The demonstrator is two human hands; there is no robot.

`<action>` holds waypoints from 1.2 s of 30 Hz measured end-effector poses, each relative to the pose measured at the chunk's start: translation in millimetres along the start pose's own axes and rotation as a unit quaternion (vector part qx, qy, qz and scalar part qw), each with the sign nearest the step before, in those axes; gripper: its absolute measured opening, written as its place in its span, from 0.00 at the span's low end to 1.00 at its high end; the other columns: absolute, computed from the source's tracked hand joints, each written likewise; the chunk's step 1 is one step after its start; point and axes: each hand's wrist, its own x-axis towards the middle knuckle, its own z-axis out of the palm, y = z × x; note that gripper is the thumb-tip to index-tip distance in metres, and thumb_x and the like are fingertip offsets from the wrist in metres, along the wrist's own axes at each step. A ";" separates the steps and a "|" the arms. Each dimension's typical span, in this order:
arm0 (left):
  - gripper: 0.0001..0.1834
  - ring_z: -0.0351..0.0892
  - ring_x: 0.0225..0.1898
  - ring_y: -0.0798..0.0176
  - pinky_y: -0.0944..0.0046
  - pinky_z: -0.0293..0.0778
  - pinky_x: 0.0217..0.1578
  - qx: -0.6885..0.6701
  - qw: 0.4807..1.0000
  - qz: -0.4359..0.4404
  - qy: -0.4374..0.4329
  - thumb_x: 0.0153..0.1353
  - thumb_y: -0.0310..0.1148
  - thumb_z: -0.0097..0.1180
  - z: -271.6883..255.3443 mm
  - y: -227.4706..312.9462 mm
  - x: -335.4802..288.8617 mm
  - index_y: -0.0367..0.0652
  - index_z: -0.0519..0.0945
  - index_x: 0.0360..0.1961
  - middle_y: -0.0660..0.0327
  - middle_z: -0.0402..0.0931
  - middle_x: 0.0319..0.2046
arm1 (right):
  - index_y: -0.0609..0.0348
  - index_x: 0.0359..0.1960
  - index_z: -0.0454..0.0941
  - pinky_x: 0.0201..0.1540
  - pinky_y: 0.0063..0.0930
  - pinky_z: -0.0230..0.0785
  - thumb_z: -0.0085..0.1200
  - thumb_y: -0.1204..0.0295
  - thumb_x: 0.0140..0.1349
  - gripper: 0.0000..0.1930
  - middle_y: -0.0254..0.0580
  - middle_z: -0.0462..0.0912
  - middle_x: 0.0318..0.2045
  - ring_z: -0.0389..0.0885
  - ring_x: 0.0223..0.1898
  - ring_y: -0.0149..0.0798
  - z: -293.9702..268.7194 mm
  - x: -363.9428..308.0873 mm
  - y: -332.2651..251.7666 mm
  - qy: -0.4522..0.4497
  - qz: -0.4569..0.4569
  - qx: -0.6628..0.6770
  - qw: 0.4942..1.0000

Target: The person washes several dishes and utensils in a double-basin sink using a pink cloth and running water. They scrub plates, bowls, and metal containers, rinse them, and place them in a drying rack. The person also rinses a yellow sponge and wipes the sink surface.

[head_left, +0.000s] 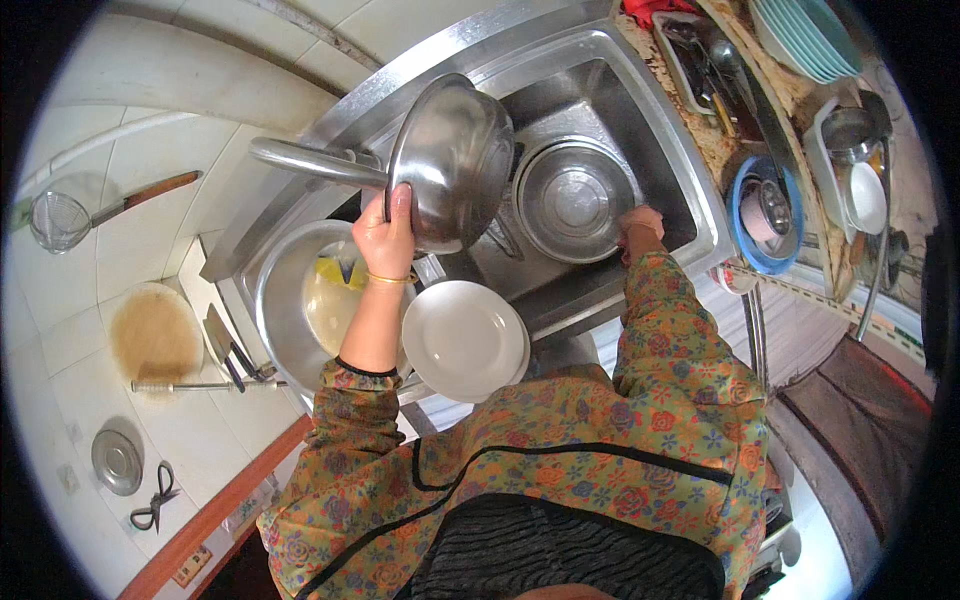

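My left hand is closed on the rim of a shiny steel basin, held up on its side over the left part of the sink, by the faucet. Down in the sink lies a round steel bowl that seems nested in another one. My right hand grips this bowl's right rim, its fingers partly hidden. Below my left wrist, stacked white plates rest at the sink's near edge. A wide steel tub stands to their left, with something yellow in it.
Knives stand in a holder at the left wall, near a round board, a strainer and scissors. On the right ledge are a blue basin holding cups, a utensil tray and pale green bowls.
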 end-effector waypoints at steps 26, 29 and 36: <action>0.26 0.79 0.49 0.60 0.56 0.75 0.53 -0.476 0.811 -0.335 -0.061 0.69 0.51 0.52 0.3 89.2 -55.1 0.43 0.76 0.57 0.58 0.79 0.50 | 0.55 0.45 0.85 0.48 0.43 0.76 0.55 0.48 0.56 0.25 0.55 0.85 0.43 0.84 0.47 0.56 -92.0 -41.4 -13.9 0.131 -0.305 0.107 0.937; 0.22 0.80 0.42 0.66 0.62 0.77 0.46 -0.495 0.809 -0.308 -0.075 0.64 0.47 0.62 -11.5 109.4 -62.8 0.41 0.79 0.50 0.64 0.81 0.42 | 0.56 0.42 0.85 0.45 0.46 0.77 0.55 0.52 0.57 0.22 0.57 0.84 0.44 0.84 0.44 0.58 -112.8 -85.2 -3.7 0.183 -0.361 0.112 0.908; 0.20 0.76 0.32 0.75 0.69 0.75 0.35 -0.227 0.956 -0.041 -0.182 0.56 0.42 0.71 -85.3 125.6 -97.3 0.40 0.83 0.43 0.67 0.82 0.32 | 0.54 0.36 0.84 0.41 0.49 0.78 0.58 0.61 0.56 0.12 0.57 0.77 0.53 0.84 0.38 0.58 -133.2 -191.4 23.3 0.414 -0.397 -0.015 0.819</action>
